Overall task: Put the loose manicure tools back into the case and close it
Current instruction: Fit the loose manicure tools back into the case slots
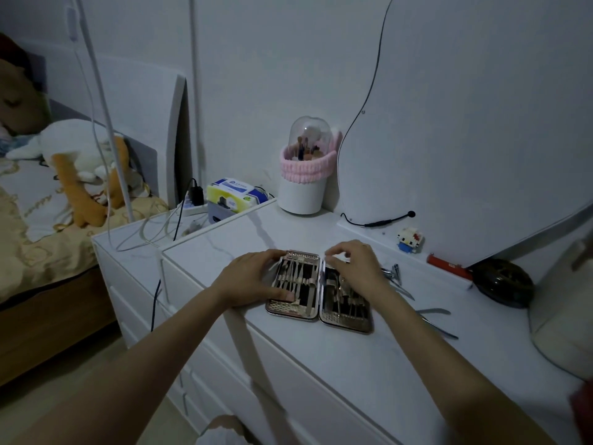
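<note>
My left hand (pixel 253 279) lies flat over the left edge of the open case (pixel 319 290), arm reaching forward across the counter (pixel 353 374), fingers spread and curled around the case's far left corner, thumb pressing its near left side; the grip is loose and wide, bracing the case rather than closing on anything. My right hand (pixel 356 271) arches over the right half of the case, wrist raised, fingertips bent down toward the top of that half; whether that grip pinches a tool I cannot tell, since the fingers hide what lies under them. The case rests open like a book near the counter's front edge, both halves flat, its hinge and long axis running away from me and leaning slightly left. Metal tools sit in its slots, lined up along that same axis. To the right of the case, loose tools (pixel 417 300) lie on the counter: nail clippers (pixel 393 273) just beside my right hand, and slim long implements nearer me, pointing roughly right. Farther right lies a red lighter (pixel 449 266), and a small block figure (pixel 408 239) stands by the wall.
</note>
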